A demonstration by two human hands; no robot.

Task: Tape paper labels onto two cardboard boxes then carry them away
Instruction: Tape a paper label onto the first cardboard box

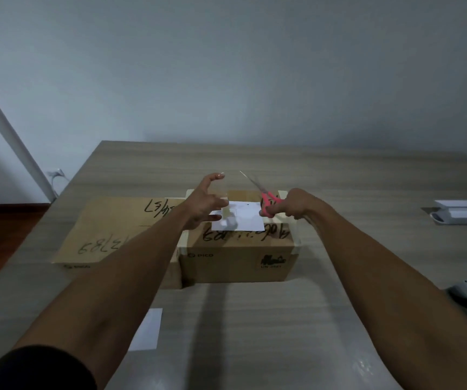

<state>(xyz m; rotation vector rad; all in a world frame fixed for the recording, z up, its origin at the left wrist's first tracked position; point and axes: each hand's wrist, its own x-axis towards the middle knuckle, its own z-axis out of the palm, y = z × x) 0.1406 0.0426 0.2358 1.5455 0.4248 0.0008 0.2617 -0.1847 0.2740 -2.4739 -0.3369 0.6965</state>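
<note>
Up on the tabletop (pixel 255 319), two closed cardboard boxes sat side by side. A paper label (pixel 245 219) lay on the right box (pixel 238 260). The left hand (pixel 205 201) was spread wide over it. The right hand (pixel 297 205) held pink scissors (pixel 267 202). The left box (pixel 108 229) sat near the left edge. Another paper label (pixel 148 329) lay near the front edge.
</note>
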